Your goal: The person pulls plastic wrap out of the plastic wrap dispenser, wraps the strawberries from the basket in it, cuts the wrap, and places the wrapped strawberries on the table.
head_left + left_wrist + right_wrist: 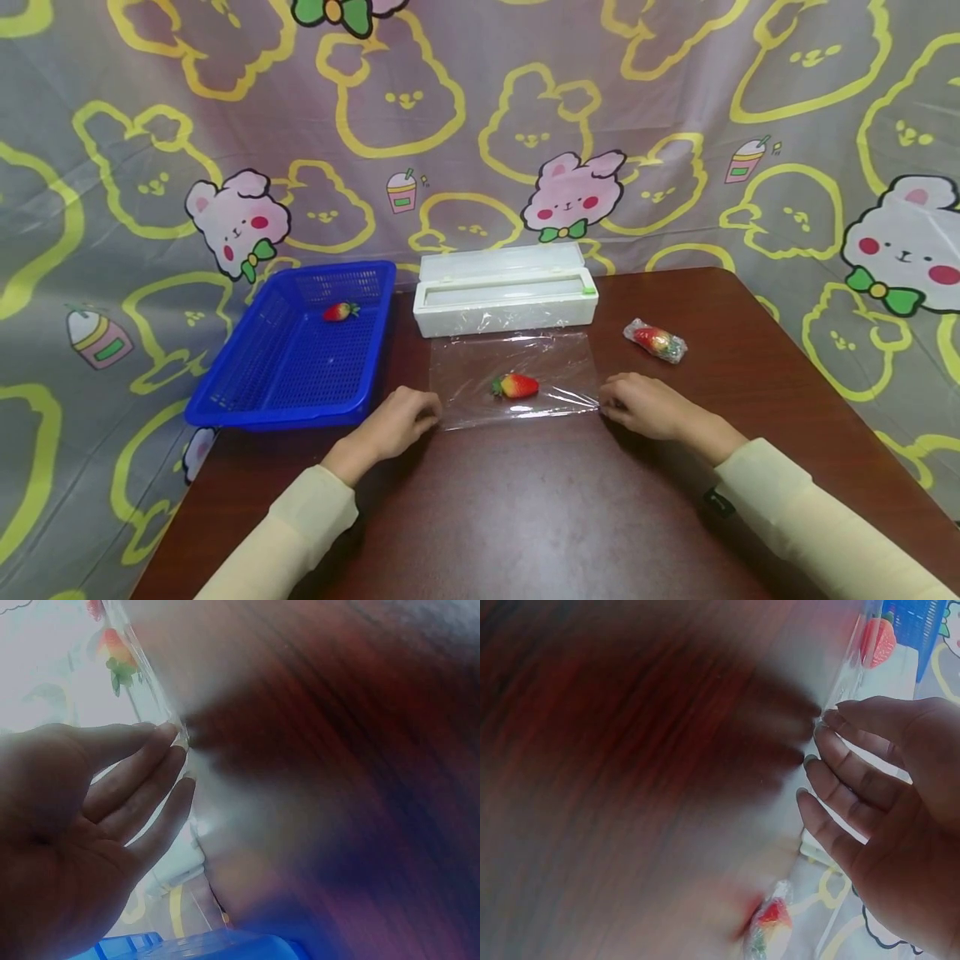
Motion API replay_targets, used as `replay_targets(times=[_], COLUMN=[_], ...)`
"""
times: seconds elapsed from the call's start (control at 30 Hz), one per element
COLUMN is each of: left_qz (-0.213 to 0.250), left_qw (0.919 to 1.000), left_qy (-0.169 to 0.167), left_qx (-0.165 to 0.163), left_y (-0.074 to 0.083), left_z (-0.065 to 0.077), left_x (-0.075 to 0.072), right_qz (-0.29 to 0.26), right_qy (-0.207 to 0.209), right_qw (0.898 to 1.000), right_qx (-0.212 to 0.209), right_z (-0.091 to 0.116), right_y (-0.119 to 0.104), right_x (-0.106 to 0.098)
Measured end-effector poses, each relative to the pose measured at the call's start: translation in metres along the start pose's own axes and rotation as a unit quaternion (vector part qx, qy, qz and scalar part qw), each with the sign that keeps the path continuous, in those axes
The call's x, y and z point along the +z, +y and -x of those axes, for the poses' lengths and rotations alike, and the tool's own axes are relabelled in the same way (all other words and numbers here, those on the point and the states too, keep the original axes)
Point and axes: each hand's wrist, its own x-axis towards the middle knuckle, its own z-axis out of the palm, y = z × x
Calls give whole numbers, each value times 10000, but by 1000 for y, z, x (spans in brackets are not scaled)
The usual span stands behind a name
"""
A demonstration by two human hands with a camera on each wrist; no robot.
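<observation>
A sheet of clear plastic wrap [465, 358] lies spread on the table, reaching toward me from the front of a white wrap dispenser box [506, 318]. On the sheet, a little right of its middle, is a red strawberry [517, 386] with its green leaves to the left. My left hand [397, 421] pinches the sheet's near left corner between thumb and fingertips. At the near right corner, my right hand [652, 406] pinches the film the same way. The left wrist view shows the thumb and index fingertip meeting at the film's edge.
To the left stands a blue plastic basket [300, 367] with another strawberry [340, 312] inside. A strawberry wrapped in film [655, 341] lies right of the box. The box's lid [501, 260] is raised at the back. A patterned curtain [480, 108] hangs behind the brown table [525, 517].
</observation>
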Motion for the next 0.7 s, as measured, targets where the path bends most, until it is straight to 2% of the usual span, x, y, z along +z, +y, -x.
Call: replay_targets(times=[0.17, 0.3, 0.47, 0.7], left_qz=[156, 63, -239, -328], left_qw=[9997, 9991, 9988, 9992], left_qy=[-190, -421, -334, -241], left_qx=[-95, 37, 278, 10], left_y=[0, 2, 4, 7], left_z=[0, 1, 0, -1], left_x=[-2, -2, 0, -1], right_qz=[-48, -36, -17, 29], right_qy=[-32, 8, -4, -16], right_qw=[10000, 10000, 10000, 10000], right_qx=[18, 9, 62, 41], right_z=[-1, -1, -1, -1], right_y=[1, 2, 2, 3], right_x=[0, 1, 1, 1])
